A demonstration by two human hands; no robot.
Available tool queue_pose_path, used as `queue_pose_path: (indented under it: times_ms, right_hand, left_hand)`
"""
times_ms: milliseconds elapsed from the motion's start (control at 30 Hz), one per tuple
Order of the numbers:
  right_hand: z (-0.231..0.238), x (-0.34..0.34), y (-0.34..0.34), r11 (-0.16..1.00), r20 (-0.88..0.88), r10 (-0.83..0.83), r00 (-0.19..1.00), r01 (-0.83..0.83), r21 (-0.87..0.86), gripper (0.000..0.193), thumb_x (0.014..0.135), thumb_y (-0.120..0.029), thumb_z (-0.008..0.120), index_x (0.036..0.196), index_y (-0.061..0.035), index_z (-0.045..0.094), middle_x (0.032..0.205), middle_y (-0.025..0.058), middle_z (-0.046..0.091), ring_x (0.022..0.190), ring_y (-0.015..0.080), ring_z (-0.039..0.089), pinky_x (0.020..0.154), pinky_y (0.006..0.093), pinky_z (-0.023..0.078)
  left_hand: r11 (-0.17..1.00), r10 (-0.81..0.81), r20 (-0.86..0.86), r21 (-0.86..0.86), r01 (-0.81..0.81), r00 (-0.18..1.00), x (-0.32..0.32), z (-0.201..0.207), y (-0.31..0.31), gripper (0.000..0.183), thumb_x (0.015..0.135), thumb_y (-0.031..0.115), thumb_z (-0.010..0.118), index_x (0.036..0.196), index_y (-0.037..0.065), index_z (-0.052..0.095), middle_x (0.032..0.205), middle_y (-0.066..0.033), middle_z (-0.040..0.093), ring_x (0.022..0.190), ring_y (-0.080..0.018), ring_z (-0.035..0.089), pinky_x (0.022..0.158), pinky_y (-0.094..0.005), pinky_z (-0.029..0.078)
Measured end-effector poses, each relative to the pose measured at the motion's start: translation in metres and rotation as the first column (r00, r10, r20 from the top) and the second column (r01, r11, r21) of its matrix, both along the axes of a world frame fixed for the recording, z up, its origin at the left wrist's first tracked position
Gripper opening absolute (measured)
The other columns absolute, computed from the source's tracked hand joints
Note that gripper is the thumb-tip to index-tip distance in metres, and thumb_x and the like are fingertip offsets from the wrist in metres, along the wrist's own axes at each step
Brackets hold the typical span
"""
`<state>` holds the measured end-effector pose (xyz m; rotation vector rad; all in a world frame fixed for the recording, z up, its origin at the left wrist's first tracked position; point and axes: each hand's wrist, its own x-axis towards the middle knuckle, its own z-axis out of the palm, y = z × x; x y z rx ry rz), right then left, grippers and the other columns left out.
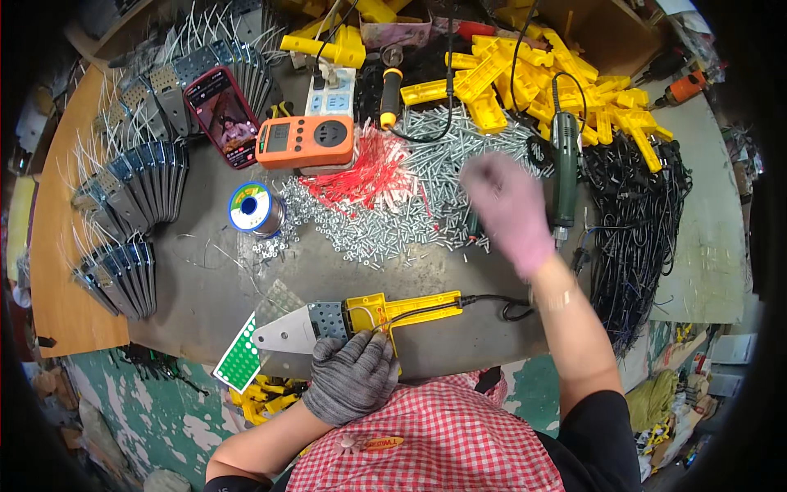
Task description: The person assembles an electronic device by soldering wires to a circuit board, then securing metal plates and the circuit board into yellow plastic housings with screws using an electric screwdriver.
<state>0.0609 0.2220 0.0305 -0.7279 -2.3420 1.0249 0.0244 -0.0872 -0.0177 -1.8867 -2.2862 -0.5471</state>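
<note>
My left hand (351, 379), in a grey knit glove, is closed on the near side of a yellow plastic handle shell (426, 307). A grey, pointed metal plate (288, 331) with a perforated bluish bracket (329, 318) juts from the shell's left end, and a black cable (490, 298) leaves its right end. Over the right part of a pile of silver screws (443, 172) is my right hand (504, 205), in a pink glove. Motion smears its fingers, so what they hold cannot be made out. Close by it on the right stands a dark green electric screwdriver (564, 168).
Yellow shells (533, 78) are heaped at the back, with black cables (635, 238) at the right. An orange meter (305, 142), phone (221, 116), solder spool (252, 209) and red wire pieces (361, 176) lie left of the screws. Fanned metal plates (123, 275) line the left side.
</note>
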Motion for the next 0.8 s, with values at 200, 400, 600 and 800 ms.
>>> queue_pose_path:
  times_ms: [200,400,600,800]
  right_hand:
    - [0.011,-0.082,0.100,0.838,0.028,-0.373,0.927,0.324,0.439,0.057,0.088,-0.042,0.071,0.127,-0.0022,0.056,0.120,0.0240,0.065,0.114,0.0416,0.062,0.098,0.0467,0.049]
    - [0.028,-0.101,0.152,0.921,0.327,-0.373,0.868,0.303,0.246,0.069,0.086,-0.035,0.065,0.139,0.0018,0.043,0.128,0.0310,0.063,0.123,0.0428,0.061,0.105,0.0445,0.048]
    - [0.062,-0.017,0.097,0.900,0.265,-0.283,0.922,0.160,0.406,0.049,0.084,-0.020,0.064,0.125,0.0027,0.053,0.101,0.0284,0.068,0.097,0.0428,0.068,0.085,0.0436,0.053]
    - [0.006,0.057,0.070,0.894,-0.043,-0.380,0.924,0.379,0.237,0.031,0.090,-0.015,0.065,0.116,-0.0001,0.055,0.093,0.0216,0.068,0.085,0.0426,0.065,0.075,0.0446,0.052]
  left_hand:
    - [0.998,-0.032,0.020,0.055,0.031,0.999,-0.007,-0.007,0.004,0.021,0.072,0.024,0.075,0.089,0.013,0.073,0.100,-0.0007,0.071,0.092,-0.0180,0.068,0.090,-0.0460,0.036]
    - [0.996,-0.083,0.048,0.032,0.081,0.995,-0.005,-0.010,0.001,0.025,0.073,0.029,0.075,0.094,0.015,0.073,0.107,-0.0005,0.070,0.097,-0.0166,0.067,0.090,-0.0483,0.039]
    - [0.998,-0.048,0.039,0.036,0.046,0.998,-0.003,-0.015,-0.005,0.025,0.076,0.032,0.073,0.095,0.015,0.072,0.108,-0.0010,0.070,0.098,-0.0182,0.068,0.088,-0.0487,0.041]
    - [0.996,-0.076,0.065,0.055,0.073,0.995,-0.006,-0.014,0.002,0.024,0.077,0.030,0.071,0.093,0.013,0.072,0.105,-0.0067,0.070,0.097,-0.0223,0.068,0.085,-0.0496,0.044]
